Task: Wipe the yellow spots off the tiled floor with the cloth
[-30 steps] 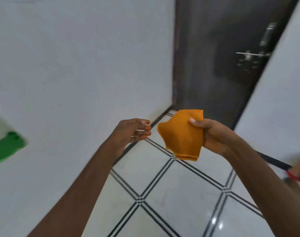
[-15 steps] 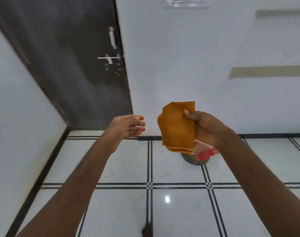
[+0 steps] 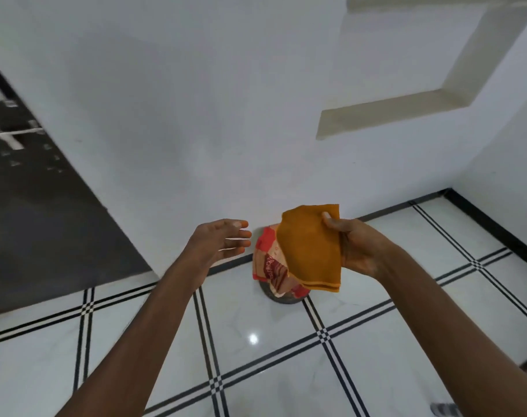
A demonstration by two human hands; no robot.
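A folded orange cloth (image 3: 312, 248) hangs in the air at chest height, pinched by my right hand (image 3: 357, 246) between thumb and fingers. My left hand (image 3: 223, 239) hovers a little to the left of the cloth, fingers apart and holding nothing. Below both hands lies the white tiled floor (image 3: 244, 320) with black double lines. No yellow spots show on the tiles in view.
A red and cream patterned bag (image 3: 271, 266) sits on a round dark base (image 3: 282, 297) against the white wall (image 3: 196, 115). A dark door (image 3: 39, 212) stands at left. A wall niche (image 3: 406, 94) is at upper right. A black skirting (image 3: 491, 230) edges the floor.
The view has swung right: the door has slid to the left edge and the bag and right corner have come into sight. Both hands keep their pose, the cloth still held.
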